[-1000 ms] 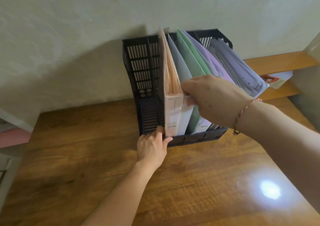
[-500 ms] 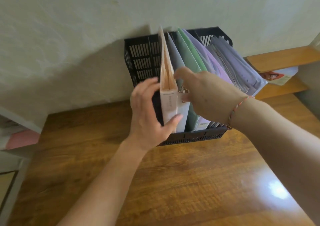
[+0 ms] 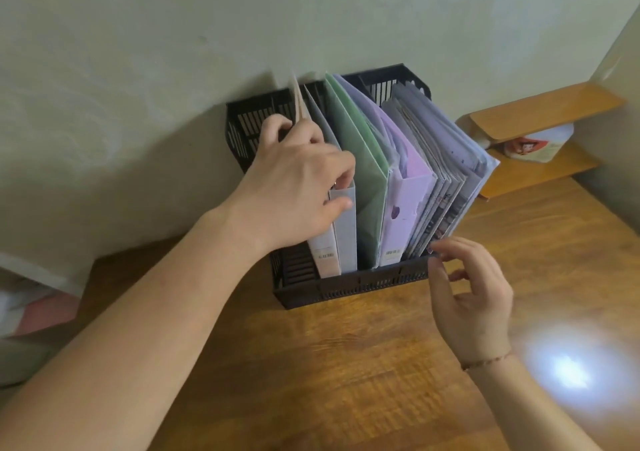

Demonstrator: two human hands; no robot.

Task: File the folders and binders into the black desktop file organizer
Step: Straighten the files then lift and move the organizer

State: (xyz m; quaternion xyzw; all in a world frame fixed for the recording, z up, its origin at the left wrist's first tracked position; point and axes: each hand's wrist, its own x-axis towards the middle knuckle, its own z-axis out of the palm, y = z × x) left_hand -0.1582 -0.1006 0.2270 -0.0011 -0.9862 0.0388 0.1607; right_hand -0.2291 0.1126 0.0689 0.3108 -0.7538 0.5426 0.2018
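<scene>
Plain pale wall [image 3: 138, 52] behind, wooden bench [image 3: 329, 364] underneath, and the black organizer [image 3: 363, 286] sat pushed back against that wall. From my view, it was packed already: a white binder [image 3: 325, 253] and a grey binder [image 3: 347, 229] on the left side, then a green folder [image 3: 360, 160], a purple folder [image 3: 405, 208], and a stack of papers [image 3: 446, 160] leaning off to the right. My left hand [image 3: 298, 180] was curled over the tops of the two binders, thumb pressed on the grey one's spine. My right hand [image 3: 467, 298] was at the organizer's right front corner, fingers loosely bent, tips touching the bottom edges of the papers. A small wooden shelf [image 3: 540, 115] stood further right.
</scene>
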